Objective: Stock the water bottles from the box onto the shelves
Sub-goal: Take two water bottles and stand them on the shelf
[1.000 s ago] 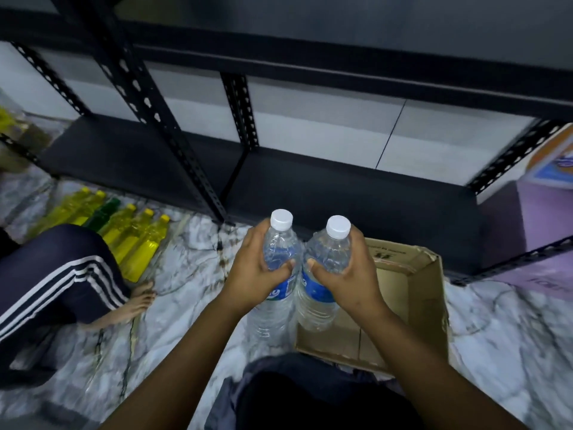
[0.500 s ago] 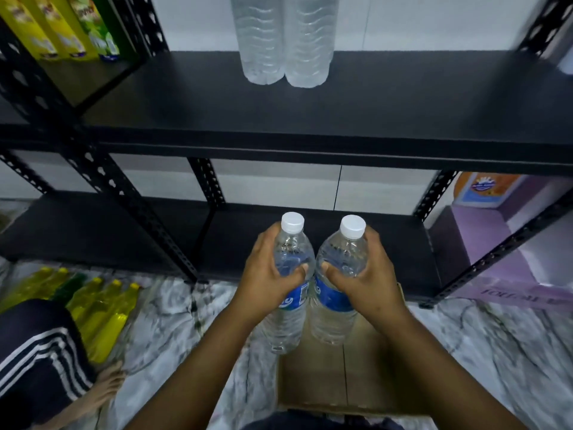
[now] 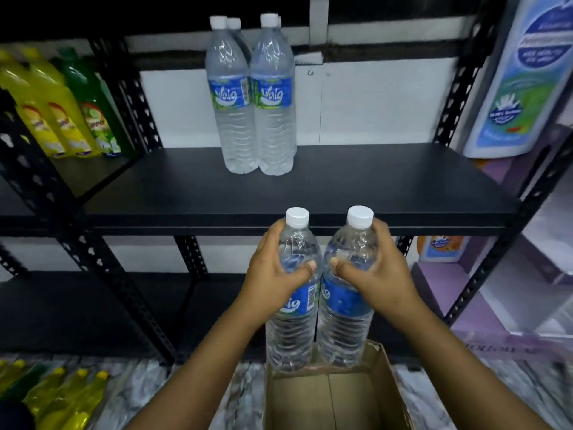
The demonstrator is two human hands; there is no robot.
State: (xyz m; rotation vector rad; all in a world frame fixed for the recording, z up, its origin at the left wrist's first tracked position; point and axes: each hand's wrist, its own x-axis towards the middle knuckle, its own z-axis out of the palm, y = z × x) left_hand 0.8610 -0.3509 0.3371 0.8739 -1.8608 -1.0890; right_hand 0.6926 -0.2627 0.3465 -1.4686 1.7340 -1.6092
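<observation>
Detergent bottles on the left shelf [image 3: 62,119]: yellow and green bottles are stood in a row on the neighbouring black shelf, at the far left of the view.
Floor bottles [image 3: 62,395]: more yellow bottles are seen lying on the marbled floor [image 3: 148,395] at the lower left corner.
Stocked water bottles [image 3: 251,97]: a tight group with white caps and blue labels is stood upright on the middle shelf [image 3: 372,187], towards its back edge and left of its centre; two are seen in front, with further caps showing behind them.
Left hand [image 3: 273,274]: the fingers are curled round the shoulder of the left water bottle [image 3: 293,324], with the thumb pressed across its front just above the label.
Left water bottle: it is held upright in the air below the front edge of the middle shelf, its base just above the far edge of the box [image 3: 381,395].
Right water bottle [image 3: 344,324]: it is held upright just beside the left one, the two nearly touching, its base likewise over the far edge of the box.
Right hand [image 3: 378,271]: the fingers are wrapped round the right bottle's shoulder, with the thumb laid across its front.
Box: the open cardboard carton is set on the floor at the bottom centre; no bottles can be seen in the visible part of its inside.
Large white bottle [image 3: 514,76]: a tall container with a blue and green label is stood at the far right, on a purple shelf unit [image 3: 465,293].
</observation>
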